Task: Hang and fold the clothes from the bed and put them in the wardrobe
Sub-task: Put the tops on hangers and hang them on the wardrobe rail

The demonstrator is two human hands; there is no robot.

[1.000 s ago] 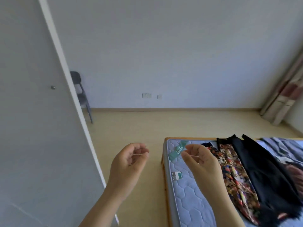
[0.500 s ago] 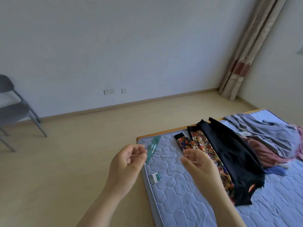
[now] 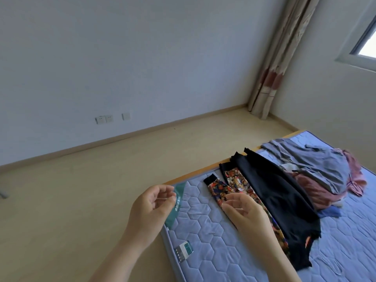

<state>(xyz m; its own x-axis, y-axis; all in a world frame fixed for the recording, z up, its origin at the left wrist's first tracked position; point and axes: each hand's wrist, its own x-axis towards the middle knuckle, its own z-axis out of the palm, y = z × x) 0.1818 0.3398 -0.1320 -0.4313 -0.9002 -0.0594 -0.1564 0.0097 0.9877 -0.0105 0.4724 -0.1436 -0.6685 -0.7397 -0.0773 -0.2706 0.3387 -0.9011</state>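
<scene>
Flatly, a floral garment (image 3: 238, 182) is lying partly under a black garment (image 3: 280, 196); the teal label (image 3: 178, 203) is showing blurred, unreadable writing; left hand (image 3: 150, 206) and right hand (image 3: 248, 212) are hovering loosely curled, empty.

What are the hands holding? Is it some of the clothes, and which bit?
No clothes. The left hand and right hand hover by the bed, fingers curled; a faint line at the fingertips might be thread, too fine to tell.

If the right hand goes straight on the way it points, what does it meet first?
Probably the floral-print sleeve with the black cuff, lying on the blue quilted mattress just ahead of the right hand; depth unclear.
</scene>
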